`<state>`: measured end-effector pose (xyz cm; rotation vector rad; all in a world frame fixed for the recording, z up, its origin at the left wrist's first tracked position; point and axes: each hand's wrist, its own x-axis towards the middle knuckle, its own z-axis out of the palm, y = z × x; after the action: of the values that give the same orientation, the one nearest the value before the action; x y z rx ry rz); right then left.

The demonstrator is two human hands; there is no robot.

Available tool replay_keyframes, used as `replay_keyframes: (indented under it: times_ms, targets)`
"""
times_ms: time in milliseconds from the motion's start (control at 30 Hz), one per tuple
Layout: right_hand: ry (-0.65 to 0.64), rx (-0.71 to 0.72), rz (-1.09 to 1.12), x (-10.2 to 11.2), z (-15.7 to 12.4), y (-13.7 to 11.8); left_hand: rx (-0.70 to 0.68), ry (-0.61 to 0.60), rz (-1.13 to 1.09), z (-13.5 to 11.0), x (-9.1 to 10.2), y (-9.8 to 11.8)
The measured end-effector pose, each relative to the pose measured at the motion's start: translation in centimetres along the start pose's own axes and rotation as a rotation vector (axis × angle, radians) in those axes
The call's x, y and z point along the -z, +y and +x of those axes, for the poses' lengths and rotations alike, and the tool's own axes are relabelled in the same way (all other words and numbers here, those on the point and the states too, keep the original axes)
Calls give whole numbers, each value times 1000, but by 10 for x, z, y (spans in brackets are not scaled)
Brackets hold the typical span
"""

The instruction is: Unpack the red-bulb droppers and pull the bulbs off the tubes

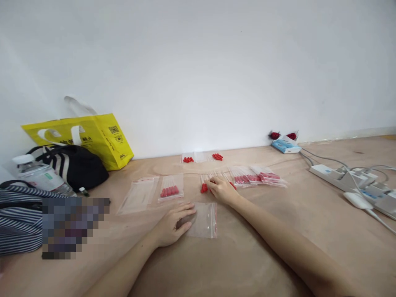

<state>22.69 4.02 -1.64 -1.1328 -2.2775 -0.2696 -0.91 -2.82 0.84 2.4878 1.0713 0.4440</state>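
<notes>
Sticks [203, 188], at twelve o'clock from bag [204, 220], may be scattered if loosely gathered; right grip [220, 189] closure cannot be told. Left grip [173, 223] is parted over bag.

the right hand [221, 189] covers some of the red sticks [204, 188], and its fingertips are too small to show whether they grip one. the left hand [175, 225] hides one end of the clear bag [204, 220]. the left forearm [123, 264] and right forearm [287, 247] run off the bottom edge. the left edge cuts the striped bag [18, 231]; beside it, a mosaic [72, 231] blurs whatever lies there. the black bag [88, 169] blocks part of the yellow bag [108, 142]. print on the bottle [45, 177] and blue pack [286, 146] is too small to read. the right edge cuts the power strip [324, 171].
</notes>
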Motion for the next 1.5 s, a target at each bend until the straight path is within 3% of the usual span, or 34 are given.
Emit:
replay_keyframes:
  times_ms: [200, 333, 433, 500, 567, 733, 800, 867, 933, 1000, 1067, 1133, 1200, 1267, 1367, 1467, 1500]
  targets:
    - [-121, -11, 17, 16, -4, -10, 3, -7, -5, 1, 1, 1]
    - [23, -104, 121, 23, -23, -8, -4, -7, 1, 0, 1, 1]
    - [137, -116, 198, 30, -46, -7, -46, 70, 34, 0, -1, 4]
    - [133, -104, 253, 37, -60, -9, -57, 133, 50, 1, -4, 9]
    - [76, -69, 305, 43, -68, -14, -44, 123, 45, 1, -8, 16]
    - [-160, 152, 332, 48, -64, -26, -85, -81, 34, 1, -15, 25]
    - [-247, 204, 359, 45, -61, -27, -86, -64, 51, 1, -14, 22]
    - [-292, 209, 388, 43, -61, -27, -1, 71, 88, 1, -11, 17]
    - [-298, 200, 394, 42, -63, -25, 158, 250, 105, 1, -9, 10]
    - [-291, 199, 387, 42, -66, -25, 321, 344, 52, 0, -8, 4]
    - [-279, 199, 379, 43, -67, -25, 421, 330, -107, -1, -7, 0]
    - [-266, 205, 381, 43, -68, -26, 435, 245, -317, -2, -3, -1]
    - [-254, 207, 390, 44, -67, -27, 383, 133, -443, -5, 7, -3]
    - [-242, 198, 400, 44, -67, -27, 342, 64, -383, -10, 27, -10]
    - [-230, 182, 413, 45, -67, -27, 398, 150, -1, -18, 72, -36]
    - [-226, 177, 419, 45, -67, -27, 547, 104, 476, -21, 116, -72]
    - [-227, 173, 420, 45, -67, -27, 582, 99, 533, -20, 126, -83]
